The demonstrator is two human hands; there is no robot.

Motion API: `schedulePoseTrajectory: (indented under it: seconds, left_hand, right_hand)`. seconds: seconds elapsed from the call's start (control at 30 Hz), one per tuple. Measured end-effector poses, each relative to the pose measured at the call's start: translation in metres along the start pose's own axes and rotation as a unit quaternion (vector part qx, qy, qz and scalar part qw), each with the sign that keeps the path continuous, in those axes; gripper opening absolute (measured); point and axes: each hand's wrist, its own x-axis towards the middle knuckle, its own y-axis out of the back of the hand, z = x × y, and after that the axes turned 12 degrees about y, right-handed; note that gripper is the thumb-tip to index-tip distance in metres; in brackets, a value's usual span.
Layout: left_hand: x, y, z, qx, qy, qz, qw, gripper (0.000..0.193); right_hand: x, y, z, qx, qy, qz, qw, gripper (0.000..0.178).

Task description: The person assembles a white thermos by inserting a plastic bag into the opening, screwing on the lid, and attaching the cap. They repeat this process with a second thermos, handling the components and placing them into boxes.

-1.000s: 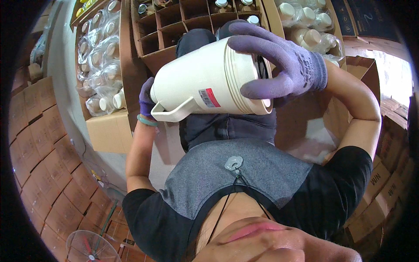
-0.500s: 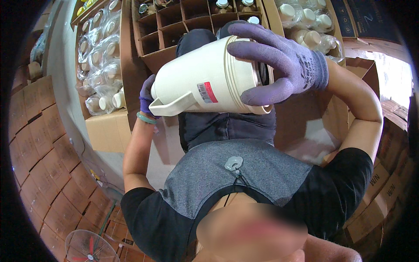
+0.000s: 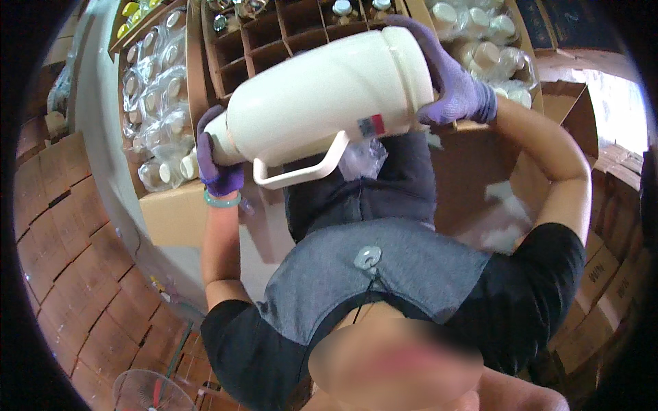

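A large cream vacuum flask (image 3: 322,96) is held lengthwise above my thighs, tilted with its right end higher. On its near side are a looped handle (image 3: 301,177) and a small red-and-dark label (image 3: 372,125). My left hand (image 3: 218,177), in a purple glove, is closed round the narrower cap end. At the wide base my right hand (image 3: 460,89), also gloved, grips with the thumb on the near edge and the fingers over the far edge. Part of the right palm is hidden behind the base. Beneath the flask, a crumpled clear plastic bag (image 3: 363,159) shows on my lap.
Ahead stands a divided carton (image 3: 298,20) with several bottle-like items in its cells. Cartons of plastic-wrapped, pale-capped items (image 3: 161,89) (image 3: 480,51) flank it. Stacked brown boxes (image 3: 75,260) line the left, and a fan (image 3: 154,392) stands at the lower left.
The flask has rolled and its cap end has come out into view. My right hand has shifted from spread across the base to gripping its edge. The plastic bag has come into sight.
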Motion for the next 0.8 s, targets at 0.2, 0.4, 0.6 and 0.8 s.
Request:
schedulePoseTrajectory:
  seconds: [0.2, 0.4, 0.6, 0.8]
  left_hand:
    - [-0.012, -0.013, -0.002, 0.257, -0.338, -0.011, 0.905, 0.080]
    - [-0.007, -0.018, 0.042, -0.017, 0.140, 0.080, 0.987, 0.085]
    - [-0.011, -0.053, 0.061, 0.267, -0.441, -0.082, 0.853, 0.089]
    - [0.009, -0.022, 0.053, 0.416, -0.102, 0.010, 0.904, 0.047]
  right_hand:
    - [-0.009, 0.000, -0.003, 0.409, -0.285, 0.107, 0.861, 0.082]
    - [0.012, 0.014, -0.030, -0.274, 0.303, -0.041, 0.912, 0.131]
    - [-0.025, -0.004, 0.020, 0.406, -0.174, 0.129, 0.888, 0.078]
    - [-0.008, 0.004, -0.020, -0.263, 0.323, 0.017, 0.909, 0.124]
